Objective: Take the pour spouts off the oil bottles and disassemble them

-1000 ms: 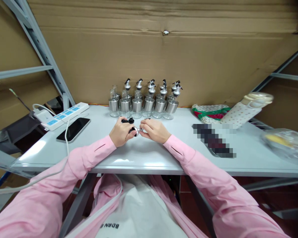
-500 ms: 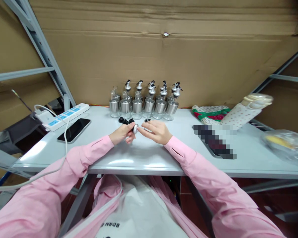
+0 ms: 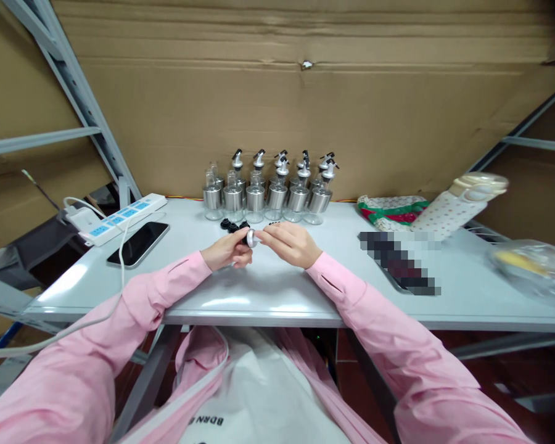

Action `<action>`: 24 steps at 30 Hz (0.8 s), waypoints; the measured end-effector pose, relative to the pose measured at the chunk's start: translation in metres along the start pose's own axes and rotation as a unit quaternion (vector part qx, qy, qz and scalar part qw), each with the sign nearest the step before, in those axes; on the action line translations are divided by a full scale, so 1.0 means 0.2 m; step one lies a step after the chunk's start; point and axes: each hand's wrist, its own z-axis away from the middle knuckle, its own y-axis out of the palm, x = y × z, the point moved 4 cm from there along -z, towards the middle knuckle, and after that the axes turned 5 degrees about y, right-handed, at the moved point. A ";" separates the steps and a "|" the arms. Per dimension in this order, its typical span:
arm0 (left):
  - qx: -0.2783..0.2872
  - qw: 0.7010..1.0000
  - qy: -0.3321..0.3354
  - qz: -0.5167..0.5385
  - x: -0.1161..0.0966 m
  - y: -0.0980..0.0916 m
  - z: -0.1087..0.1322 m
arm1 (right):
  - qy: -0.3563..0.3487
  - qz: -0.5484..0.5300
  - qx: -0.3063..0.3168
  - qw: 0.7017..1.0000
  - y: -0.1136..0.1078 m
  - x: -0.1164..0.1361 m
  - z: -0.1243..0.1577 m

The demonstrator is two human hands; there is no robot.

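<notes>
My left hand (image 3: 226,251) is closed around a silver and black pourer top (image 3: 251,238), its silver end facing right. Close against that end are the fingertips of my right hand (image 3: 292,244), pressed together; whatever they may pinch is too small to make out. Just behind my left hand lie several black stoppers (image 3: 232,227). A row of small black pieces (image 3: 274,222) is mostly covered by my right hand. Glass bottles with steel sleeves (image 3: 255,198) stand in rows beyond; some carry silver pourers with black levers (image 3: 304,170), while those at front left have bare necks.
On the left are a phone (image 3: 139,244), a power strip (image 3: 124,218) and a white cable (image 3: 124,259). To the right lie a blurred-out dark object (image 3: 398,264), a patterned cloth (image 3: 391,211), a dotted tumbler (image 3: 453,209) and a plastic bag (image 3: 536,268). Cardboard (image 3: 203,105) closes the back.
My right hand's fingers have drawn together and tipped toward the pourer top, now covering more of the small black pieces. My left hand has turned the pourer top slightly and curled its lower fingers.
</notes>
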 end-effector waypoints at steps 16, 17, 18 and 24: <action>-0.070 0.925 0.198 -0.318 -0.14 -0.03 0.05 | 0.071 -0.030 0.000 0.997 -0.02 -0.02 -0.06; -0.079 0.895 0.219 -0.381 -0.16 -0.03 0.06 | 0.077 -0.032 0.003 0.997 -0.02 -0.02 -0.06; -0.087 0.860 0.241 -0.442 -0.18 -0.04 0.07 | 0.081 -0.033 0.003 0.996 -0.02 -0.02 -0.07; -0.104 0.631 0.346 -0.686 -0.22 -0.06 0.10 | 0.081 -0.020 -0.001 0.997 -0.01 -0.02 -0.08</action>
